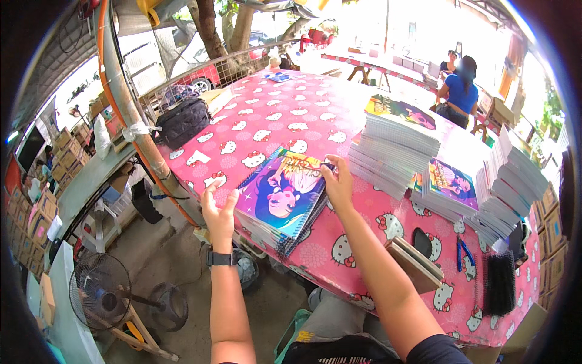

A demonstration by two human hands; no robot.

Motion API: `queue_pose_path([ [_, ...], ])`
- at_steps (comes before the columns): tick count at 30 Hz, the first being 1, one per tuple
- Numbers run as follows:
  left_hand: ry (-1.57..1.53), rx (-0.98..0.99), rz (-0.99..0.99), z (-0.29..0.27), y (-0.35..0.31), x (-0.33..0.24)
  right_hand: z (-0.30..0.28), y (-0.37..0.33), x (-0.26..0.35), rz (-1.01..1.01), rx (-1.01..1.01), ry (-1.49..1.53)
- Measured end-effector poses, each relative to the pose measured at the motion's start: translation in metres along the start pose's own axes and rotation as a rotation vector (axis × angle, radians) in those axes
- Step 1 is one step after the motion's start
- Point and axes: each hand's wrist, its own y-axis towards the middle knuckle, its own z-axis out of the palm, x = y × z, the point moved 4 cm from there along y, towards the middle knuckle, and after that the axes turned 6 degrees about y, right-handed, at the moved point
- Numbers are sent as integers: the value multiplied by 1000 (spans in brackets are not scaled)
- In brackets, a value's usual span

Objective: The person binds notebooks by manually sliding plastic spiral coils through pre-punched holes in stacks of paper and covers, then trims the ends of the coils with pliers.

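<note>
A stack of spiral notebooks lies at the near edge of the table, the top notebook (282, 191) showing a purple cartoon cover with a long-haired figure. My left hand (219, 212) is at the stack's left side, thumb and fingers spread apart, holding nothing. At the upper right corner of the top notebook, my right hand (339, 185) has its thumb and curled fingers closed on the edge. Black spiral binding shows along the stack's near right side. To the right stand tall piles of unbound pages (394, 151), and another similar cover (451, 182) tops a lower pile.
A pink cat-patterned cloth (267, 121) covers the table. Blue-handled pliers (465, 255), black spiral coils (500, 282) and wooden blocks (415, 267) sit at right. A black bag (183, 125) rests far left, near a post (142, 139). A fan (103, 291) stands left; a person (461, 91) is behind.
</note>
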Motion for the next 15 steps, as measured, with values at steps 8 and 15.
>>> queue_pose_path([
  [8,-648,-9,-567,42,-15,12,15,-17,2,133,-96,333],
  [15,-612,-31,-483,45,-18,11,14,-13,-1,138,-62,240],
])
